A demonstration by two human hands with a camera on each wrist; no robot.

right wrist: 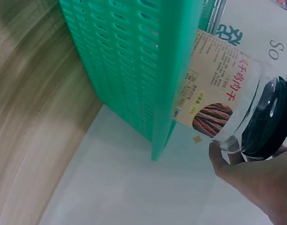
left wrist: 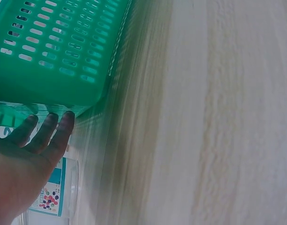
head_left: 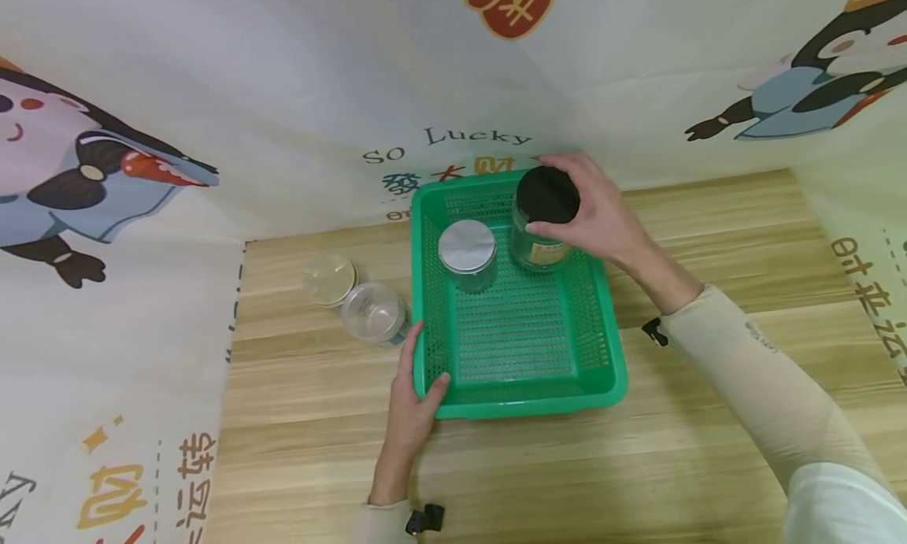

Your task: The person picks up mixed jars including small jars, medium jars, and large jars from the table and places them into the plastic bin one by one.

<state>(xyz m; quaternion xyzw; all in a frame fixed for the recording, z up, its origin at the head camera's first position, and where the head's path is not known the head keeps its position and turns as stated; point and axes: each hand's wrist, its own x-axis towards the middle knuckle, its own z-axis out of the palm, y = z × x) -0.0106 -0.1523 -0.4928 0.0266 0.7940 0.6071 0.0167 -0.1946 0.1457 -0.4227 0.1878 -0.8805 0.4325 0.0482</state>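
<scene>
The right hand (head_left: pixel 598 213) grips the black lid of a clear cylindrical jar with a printed paper label (head_left: pixel 531 241), upright within the far right corner of a green rectangular perforated plastic basket (head_left: pixel 524 408). The left hand (head_left: pixel 411 414) holds the basket's left side near the front, thumb over the rim, fingers against the outer wall. Also inside, to the left, stands a clear jar with a silver lid (head_left: pixel 468 247). Just left of the basket are a clear round plastic container (head_left: pixel 374 312) and a pale yellowish, round-topped container (head_left: pixel 328 280). The worktop (head_left: pixel 524 481) is pale, streaked wood grain, reaching back to white sheeting (head_left: pixel 283 79) along the rear and both sides, printed with penguin cartoons (head_left: pixel 88 146), "So Lucky" lettering, Chinese characters and a red-and-gold emblem (head_left: pixel 512 7).
</scene>
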